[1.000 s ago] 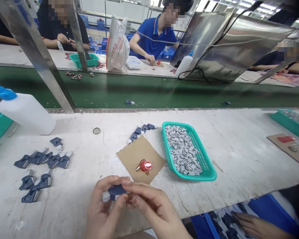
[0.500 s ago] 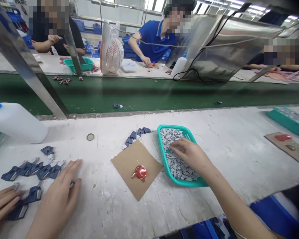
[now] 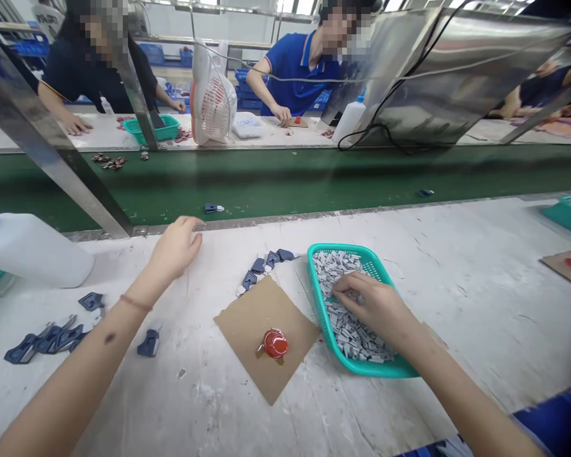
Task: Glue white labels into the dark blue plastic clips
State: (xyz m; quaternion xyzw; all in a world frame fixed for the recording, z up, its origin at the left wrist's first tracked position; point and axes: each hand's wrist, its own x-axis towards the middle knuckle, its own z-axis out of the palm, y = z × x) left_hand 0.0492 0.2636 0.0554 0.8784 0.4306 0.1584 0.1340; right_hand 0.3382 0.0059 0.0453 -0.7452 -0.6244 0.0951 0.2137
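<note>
My left hand point(image 3: 177, 249) is above the back of the white table, near the green belt, its thumb apart from the extended fingers and nothing visible in it. Inside the green basket point(image 3: 385, 279), my right hand point(image 3: 374, 301) has its fingertips pinched over small grey pieces point(image 3: 356, 333); whatever is between them is too small to tell. Left of the basket lies a brown cardboard square point(image 3: 247, 324) with a glossy red blob point(image 3: 275, 343). Dark blue parts point(image 3: 258, 265) form a curved row behind it. More dark blue parts point(image 3: 50, 339) lie at the left, one point(image 3: 148, 343) beside my left forearm.
A white bottle point(image 3: 42, 247) lies at the left edge. Behind the table runs a green belt point(image 3: 276, 181) with two dark parts on it. A slanted metal post point(image 3: 71, 152) rises at the left. Two people sit across the belt. Another green basket point(image 3: 566, 216) is at the far right.
My left hand has moved up and right, away from the dark blue parts. Another hand at the lower left has left the view. My right hand stays in the basket.
</note>
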